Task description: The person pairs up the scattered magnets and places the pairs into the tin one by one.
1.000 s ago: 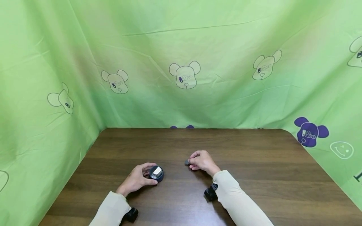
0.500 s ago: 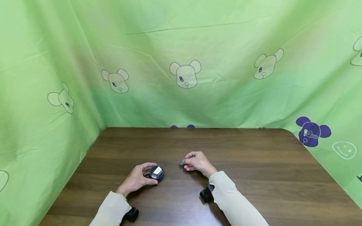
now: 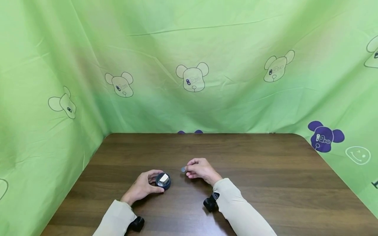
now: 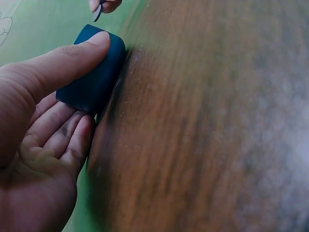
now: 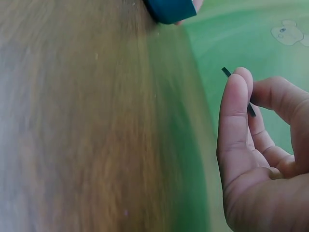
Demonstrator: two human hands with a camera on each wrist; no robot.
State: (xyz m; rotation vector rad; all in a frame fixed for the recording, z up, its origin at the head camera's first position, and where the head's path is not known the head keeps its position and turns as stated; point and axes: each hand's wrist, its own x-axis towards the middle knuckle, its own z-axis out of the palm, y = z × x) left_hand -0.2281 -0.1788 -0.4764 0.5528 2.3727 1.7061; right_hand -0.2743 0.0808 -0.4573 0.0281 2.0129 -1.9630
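Right hand (image 3: 200, 169) with disc (image 3: 183, 169) now nearer container (image 3: 163, 181)

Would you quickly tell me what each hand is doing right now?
Left hand: holding the round blue container on the table.
Right hand: pinching a small thin disc between thumb and fingers.

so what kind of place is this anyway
Likely a makeshift recording booth: a wooden table walled on three sides by a green bear-print sheet, with a camera strapped to each wrist.
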